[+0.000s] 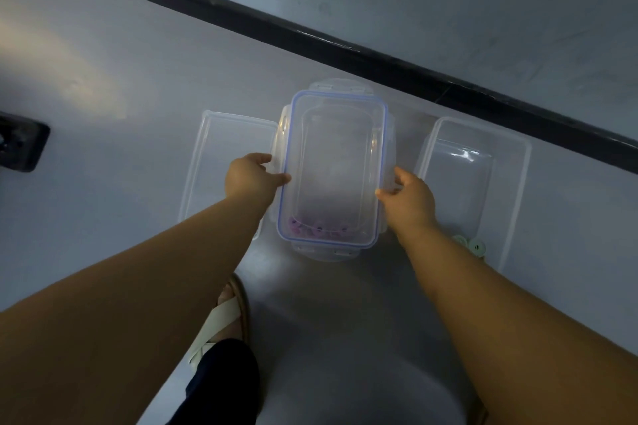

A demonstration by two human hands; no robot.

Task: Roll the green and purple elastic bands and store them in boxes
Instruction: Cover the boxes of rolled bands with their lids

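Note:
A clear box stands in the middle of the floor, with a blue-rimmed lid [333, 134] on top of it. Purple rolled bands [312, 229] show through at its near end. My left hand [250, 178] grips the lid's left edge, thumb on top. My right hand [409, 195] holds the right edge the same way. To the right stands an open clear box [514, 183] with green rolled bands [473, 245] at its near end, partly hidden by my right forearm.
A flat clear piece [221, 155], either a lid or a shallow box, lies left of the middle box. A black skirting strip [310, 34] runs along the wall behind. A dark object [20, 145] sits at the left edge. My sandalled foot [226, 314] is near the boxes.

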